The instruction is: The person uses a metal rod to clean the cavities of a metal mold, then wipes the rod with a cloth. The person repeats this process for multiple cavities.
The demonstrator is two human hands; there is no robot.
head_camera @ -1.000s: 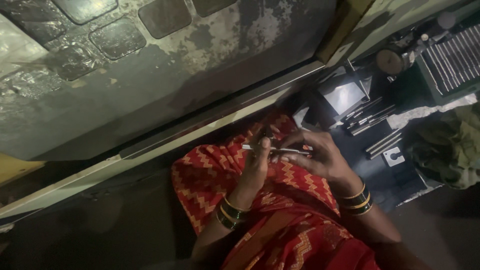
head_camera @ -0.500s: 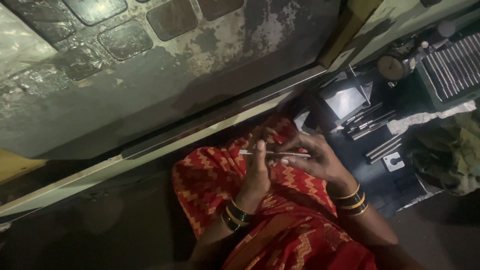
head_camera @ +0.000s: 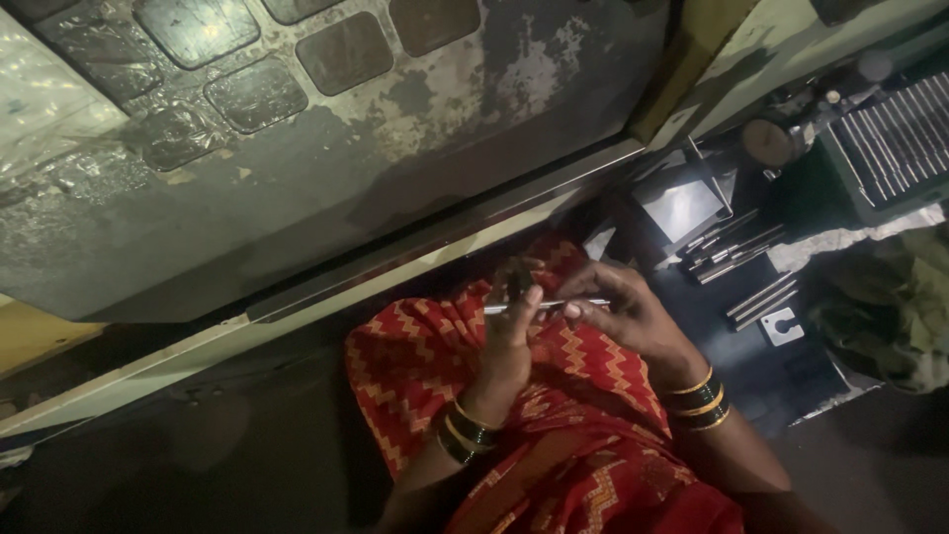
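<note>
A thin metal rod (head_camera: 547,306) lay nearly level above the person's lap, held between both hands over red cloth with a pale zigzag pattern (head_camera: 435,366). The left hand (head_camera: 509,341) was closed on the rod near its left end, thumb raised beside it and fingers curled around a small dark piece that was too dim to make out. The right hand (head_camera: 623,311) pinched the rod's right end between thumb and fingertips, the fingers bent inward. Each wrist carried gold and dark bangles (head_camera: 700,400).

Just right of the hands, on a dark work surface (head_camera: 736,371), several more metal rods (head_camera: 732,247) lay in loose groups, some angled side by side. A small flat white U-shaped gauge piece (head_camera: 781,326) sat beside the lower rods. A pale square plate (head_camera: 684,206) stood above them, near a round dark knob (head_camera: 766,141). A tray of many parallel rods (head_camera: 895,129) filled the upper right corner, and crumpled greenish cloth (head_camera: 890,307) lay at the far right.

Above the lap ran a long pale metal rail (head_camera: 326,297), and beyond it a worn, stained floor with square tiles (head_camera: 247,94).
</note>
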